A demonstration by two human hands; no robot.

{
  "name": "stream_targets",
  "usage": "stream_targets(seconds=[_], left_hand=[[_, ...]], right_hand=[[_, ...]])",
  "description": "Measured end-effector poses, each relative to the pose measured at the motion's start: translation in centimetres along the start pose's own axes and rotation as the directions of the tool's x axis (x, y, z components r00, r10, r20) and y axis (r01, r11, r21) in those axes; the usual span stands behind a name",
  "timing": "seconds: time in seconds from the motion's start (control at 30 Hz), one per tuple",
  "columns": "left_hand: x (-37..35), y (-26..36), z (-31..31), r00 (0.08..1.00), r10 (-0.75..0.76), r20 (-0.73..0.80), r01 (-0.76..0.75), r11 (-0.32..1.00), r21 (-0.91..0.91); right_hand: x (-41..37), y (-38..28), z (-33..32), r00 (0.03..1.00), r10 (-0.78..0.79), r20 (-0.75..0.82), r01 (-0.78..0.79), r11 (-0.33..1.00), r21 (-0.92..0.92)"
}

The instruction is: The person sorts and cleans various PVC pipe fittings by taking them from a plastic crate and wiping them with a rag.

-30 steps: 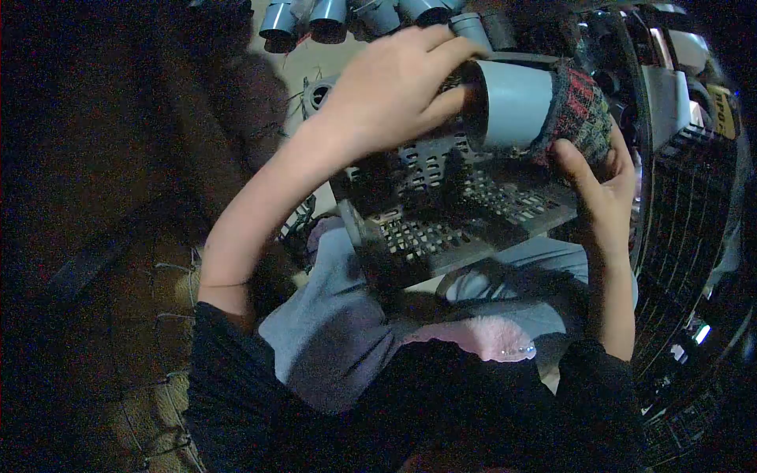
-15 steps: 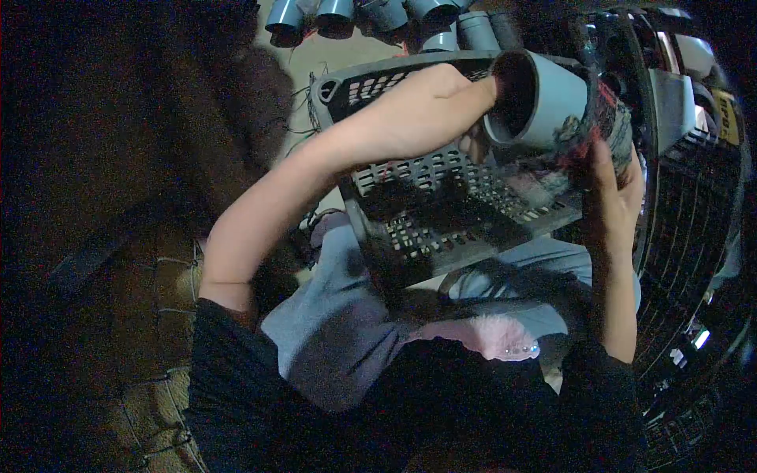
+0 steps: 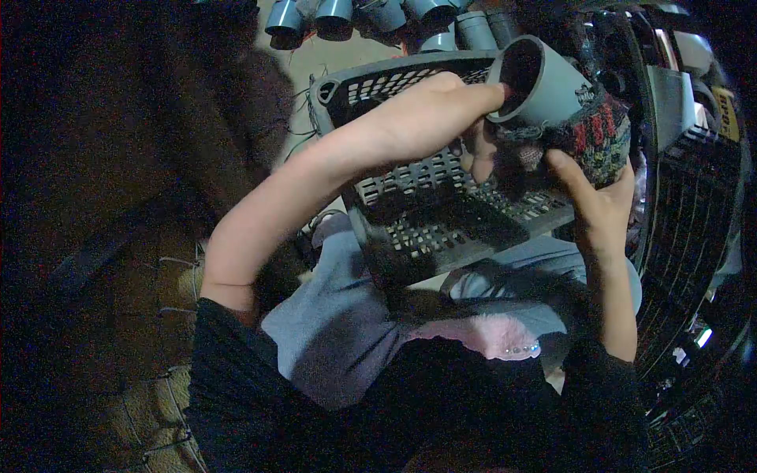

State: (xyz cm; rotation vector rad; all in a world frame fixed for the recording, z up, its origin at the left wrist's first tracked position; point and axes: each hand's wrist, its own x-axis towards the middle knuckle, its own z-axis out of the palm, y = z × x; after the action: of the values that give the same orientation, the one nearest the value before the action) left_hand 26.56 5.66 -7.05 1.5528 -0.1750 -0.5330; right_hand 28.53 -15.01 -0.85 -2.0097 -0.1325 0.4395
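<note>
A grey-blue pipe piece (image 3: 558,91) is held tilted above the right part of a dark perforated crate (image 3: 426,181), its open end toward the upper left. Around its lower right end sits a dark knitted piece (image 3: 603,138) with red and greenish patches. My left hand (image 3: 465,110) grips the pipe's open rim, the thumb at the opening and the other fingers underneath. With its thumb toward the pipe, my right hand (image 3: 599,197) is wrapped round the knitted piece from below. Its other fingers are mostly hidden.
Several grey-blue pipe pieces (image 3: 335,12) lie on the floor beyond the crate. Dark stacked crates (image 3: 686,213) stand along the right, near a yellow label (image 3: 724,112). The crate rests over my legs (image 3: 335,315). Wire-like loops (image 3: 169,394) show at the lower left.
The pipe has tilted and risen slightly. The knitted piece now covers more of its lower side, and my right hand has shifted left, its thumb lower on the knit.
</note>
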Motion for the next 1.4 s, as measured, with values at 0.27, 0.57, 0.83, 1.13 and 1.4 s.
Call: stream_targets(seconds=[0.27,0.57,0.83,1.13,1.4], left_hand=[[0.0,-0.2,1.8,0.993,-0.027,-0.113,0.066,0.93,0.362],[1.1,-2.1,2.3,0.865,0.258,-0.43,-0.196,0.963,0.183],[1.5,-4.2,4.8,0.829,0.339,-0.445,-0.454,0.873,-0.18],[2.2,-5.8,2.8,0.911,0.109,-0.397,-0.389,0.547,-0.741],[1.7,-3.7,2.3,0.94,0.021,-0.342,-0.219,0.805,-0.551]], right_hand=[[0.7,0.6,0.3,0.97,0.187,-0.158,-0.167,0.977,0.131],[1.3,1.5,-0.6,0.942,0.333,0.052,-0.29,0.722,0.628],[-0.2,1.3,-0.3,0.949,0.241,0.204,-0.313,0.803,0.507],[0.5,2.9,-4.7,0.977,0.209,-0.048,-0.208,0.978,0.023],[-1.7,4.1,-4.4,0.933,-0.36,-0.003,0.257,0.661,0.705]])
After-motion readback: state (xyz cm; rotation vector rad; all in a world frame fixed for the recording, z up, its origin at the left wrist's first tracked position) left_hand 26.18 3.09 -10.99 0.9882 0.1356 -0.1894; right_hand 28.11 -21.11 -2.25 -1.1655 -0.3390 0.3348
